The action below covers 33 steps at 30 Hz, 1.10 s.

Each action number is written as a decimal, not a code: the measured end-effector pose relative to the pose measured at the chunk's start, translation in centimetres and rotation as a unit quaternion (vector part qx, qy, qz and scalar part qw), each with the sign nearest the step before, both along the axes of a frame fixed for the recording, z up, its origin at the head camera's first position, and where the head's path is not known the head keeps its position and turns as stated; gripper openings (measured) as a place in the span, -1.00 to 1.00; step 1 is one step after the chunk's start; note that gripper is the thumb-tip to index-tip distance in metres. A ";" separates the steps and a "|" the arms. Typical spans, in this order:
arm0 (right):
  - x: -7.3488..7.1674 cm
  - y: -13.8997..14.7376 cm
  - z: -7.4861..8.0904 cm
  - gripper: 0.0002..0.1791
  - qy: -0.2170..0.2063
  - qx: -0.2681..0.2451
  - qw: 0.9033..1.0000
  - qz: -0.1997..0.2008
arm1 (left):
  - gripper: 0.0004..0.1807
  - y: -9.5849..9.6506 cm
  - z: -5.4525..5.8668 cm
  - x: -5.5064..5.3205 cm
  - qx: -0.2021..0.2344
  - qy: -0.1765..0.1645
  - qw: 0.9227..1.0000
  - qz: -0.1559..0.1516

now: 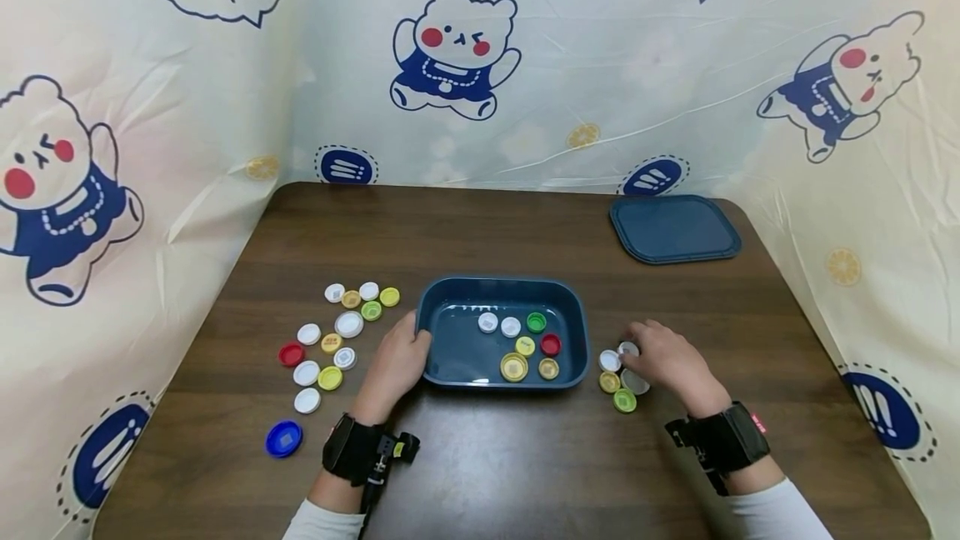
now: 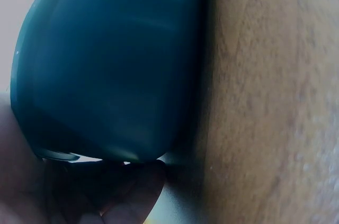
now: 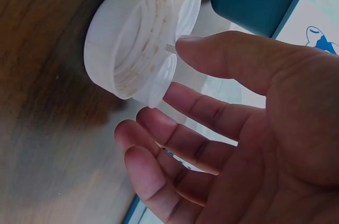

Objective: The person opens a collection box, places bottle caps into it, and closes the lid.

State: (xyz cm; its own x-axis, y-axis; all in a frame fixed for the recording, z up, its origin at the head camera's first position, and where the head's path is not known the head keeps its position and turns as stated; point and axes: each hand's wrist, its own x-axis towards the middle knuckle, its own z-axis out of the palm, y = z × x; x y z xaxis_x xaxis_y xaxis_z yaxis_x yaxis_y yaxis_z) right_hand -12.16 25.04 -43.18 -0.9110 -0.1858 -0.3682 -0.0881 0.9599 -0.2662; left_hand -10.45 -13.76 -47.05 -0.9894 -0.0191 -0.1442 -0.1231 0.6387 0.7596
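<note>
My left hand grips the left end of a dark blue plastic box, which also fills much of the left wrist view. Inside lie several bottle caps: white, green, red and yellow ones, such as the green cap. Right of the box, my right hand reaches down to a small group of caps. In the right wrist view, its thumb and spread fingers are around a small white cap, with no firm pinch visible. A larger white cap stands beside it, and a light green cap lies nearer the front.
To the left of the box lie several loose caps, among them a red cap and a large blue cap. A dark blue lid rests at the back right of the wooden table. Printed cloth surrounds the back and sides.
</note>
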 end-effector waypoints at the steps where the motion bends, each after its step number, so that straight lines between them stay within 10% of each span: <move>1: 0.0 0.0 -0.1 -0.60 -0.001 0.000 1.000 0.000 | -0.59 0.0 0.0 0.0 0.000 0.000 1.000 0.000; 33: -0.2 -0.2 -0.3 -0.59 -0.007 -0.007 1.000 0.009 | -0.60 0.1 -0.1 0.0 0.003 0.010 1.000 0.003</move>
